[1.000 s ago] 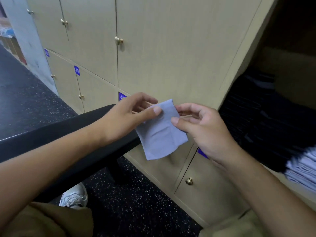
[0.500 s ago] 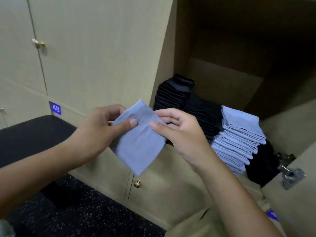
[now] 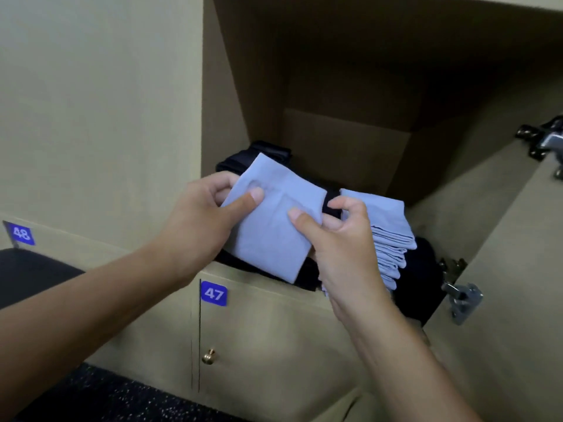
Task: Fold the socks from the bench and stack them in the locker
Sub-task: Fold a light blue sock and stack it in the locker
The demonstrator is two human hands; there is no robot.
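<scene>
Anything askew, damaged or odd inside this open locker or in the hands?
Nothing damaged. The stack of folded light-blue socks in the open beige locker leans, its layers stepping sideways. The left hand and right hand pinch one folded light-blue sock, not yet stacked.

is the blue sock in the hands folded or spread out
Folded: the blue sock is a compact flat rectangle, pinched by the left hand and right hand.

I see the folded sock (image 3: 274,226) held before the open locker (image 3: 344,147), my left hand (image 3: 195,220) at its left edge, my right hand (image 3: 341,239) at its right. Inside, one sock stack (image 3: 390,236) lies right of another stack (image 3: 271,152). The surface (image 3: 30,272) sits lower left.
</scene>
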